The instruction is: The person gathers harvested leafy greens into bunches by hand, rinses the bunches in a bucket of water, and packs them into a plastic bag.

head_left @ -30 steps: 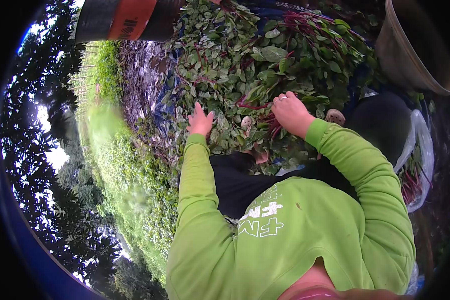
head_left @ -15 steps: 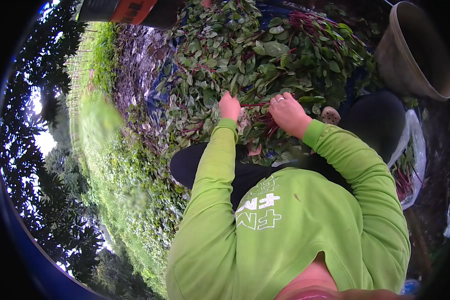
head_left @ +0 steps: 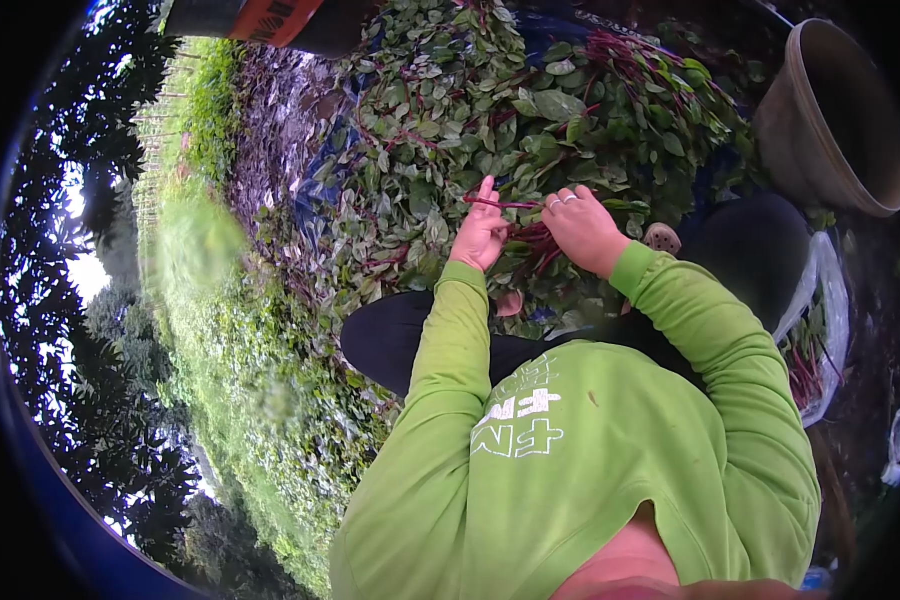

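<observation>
My right hand point(head_left: 582, 230), with a ring on one finger, is closed on a thin red stem point(head_left: 518, 205) that points left. A bunch of red stems point(head_left: 538, 248) hangs just below that hand; whether the palm holds it too is hidden. My left hand point(head_left: 482, 235) has its index finger stretched up along the stem's far end, the thumb apart and other fingers loosely bent. The stem crosses that finger without a visible pinch. Beneath and beyond both hands spreads a heap of red-stemmed leafy greens point(head_left: 440, 130).
Blue sheeting point(head_left: 320, 175) shows under the heap. A large bucket point(head_left: 785, 125) stands at upper right, and a dark container with an orange label point(head_left: 275, 20) at upper left. Right of my knee lies a clear plastic bag point(head_left: 832, 330) with more stems. Muddy ground and plants lie left.
My left hand has come back toward me, its index finger now straightened where it was closed around leaves. My right hand keeps its hold on the stem, nearly still.
</observation>
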`<state>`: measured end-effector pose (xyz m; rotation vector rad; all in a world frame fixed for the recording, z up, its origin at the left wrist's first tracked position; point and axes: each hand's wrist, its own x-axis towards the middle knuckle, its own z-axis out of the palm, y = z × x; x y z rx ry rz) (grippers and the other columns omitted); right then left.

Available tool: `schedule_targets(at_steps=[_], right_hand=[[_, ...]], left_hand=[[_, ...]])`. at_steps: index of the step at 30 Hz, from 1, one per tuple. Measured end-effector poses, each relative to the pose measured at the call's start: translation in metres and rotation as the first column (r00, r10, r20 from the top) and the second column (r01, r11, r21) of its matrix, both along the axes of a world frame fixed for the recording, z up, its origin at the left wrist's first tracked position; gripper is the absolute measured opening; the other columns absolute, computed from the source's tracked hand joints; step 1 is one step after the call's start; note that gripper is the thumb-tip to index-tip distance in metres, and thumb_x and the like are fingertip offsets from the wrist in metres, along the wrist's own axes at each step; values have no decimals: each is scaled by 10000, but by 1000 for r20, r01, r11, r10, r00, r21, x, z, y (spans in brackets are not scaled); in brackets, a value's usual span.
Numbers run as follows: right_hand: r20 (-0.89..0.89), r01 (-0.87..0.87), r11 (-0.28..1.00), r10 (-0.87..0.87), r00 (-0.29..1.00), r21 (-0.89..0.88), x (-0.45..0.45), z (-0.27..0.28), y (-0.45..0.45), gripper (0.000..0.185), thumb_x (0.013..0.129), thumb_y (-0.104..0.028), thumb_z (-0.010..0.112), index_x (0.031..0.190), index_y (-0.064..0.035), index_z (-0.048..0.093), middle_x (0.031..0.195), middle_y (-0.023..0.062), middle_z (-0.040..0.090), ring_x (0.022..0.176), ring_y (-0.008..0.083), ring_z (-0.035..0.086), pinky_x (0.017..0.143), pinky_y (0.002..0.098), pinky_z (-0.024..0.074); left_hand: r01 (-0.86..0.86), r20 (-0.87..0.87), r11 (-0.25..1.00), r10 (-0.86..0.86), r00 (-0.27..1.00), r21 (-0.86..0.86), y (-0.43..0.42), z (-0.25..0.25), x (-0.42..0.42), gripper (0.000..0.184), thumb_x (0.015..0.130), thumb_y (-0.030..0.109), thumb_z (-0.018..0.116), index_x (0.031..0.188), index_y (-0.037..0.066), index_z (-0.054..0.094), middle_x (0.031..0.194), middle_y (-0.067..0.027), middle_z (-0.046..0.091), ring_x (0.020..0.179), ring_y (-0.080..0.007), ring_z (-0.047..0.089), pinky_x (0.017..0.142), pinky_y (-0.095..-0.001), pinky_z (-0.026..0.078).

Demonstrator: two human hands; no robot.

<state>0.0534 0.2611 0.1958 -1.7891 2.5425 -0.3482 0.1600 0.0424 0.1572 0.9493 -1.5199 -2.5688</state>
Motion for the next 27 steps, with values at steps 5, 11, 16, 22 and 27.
schedule_targets(at_steps=[5,11,16,22,27], right_hand=[[-53,-17,1000,16,998,-15,0,-1,7,150,819,-148,610,947,-87,660,1010,72,628,1009,227,595,867,364,427],[-33,-10,1000,10,999,0,3,-4,6,150,819,-150,610,945,-85,658,999,75,628,1006,228,596,859,364,427],[-56,41,999,-41,998,4,-3,-10,5,141,826,-158,602,935,-88,659,982,75,628,981,228,603,846,369,436],[-49,36,999,-36,998,2,1,-6,-2,150,839,-177,593,926,-89,678,1026,83,632,961,221,607,844,376,444],[-135,52,999,-53,989,-8,5,-1,14,231,856,-179,580,996,-44,704,1511,203,458,1339,331,497,899,404,457]], left_hand=[[276,90,798,-271,958,-536,-4,-19,-4,325,860,-5,545,1076,109,760,1393,-113,592,1386,-235,462,1052,-374,423],[376,351,-29,302,886,-926,-38,14,4,263,861,220,562,721,59,716,835,-151,723,822,-365,688,874,-488,525],[693,750,287,267,605,-661,-58,-10,23,760,931,573,532,1543,154,367,1638,-208,216,1520,-428,130,1167,-676,127],[113,203,862,-11,979,-494,44,-5,-36,304,1033,296,590,1126,15,656,1107,-71,696,1028,-153,609,977,-291,429],[-233,-214,479,94,972,-846,19,53,-84,161,1045,154,518,1090,24,604,939,-92,673,847,-216,619,811,-359,484]])
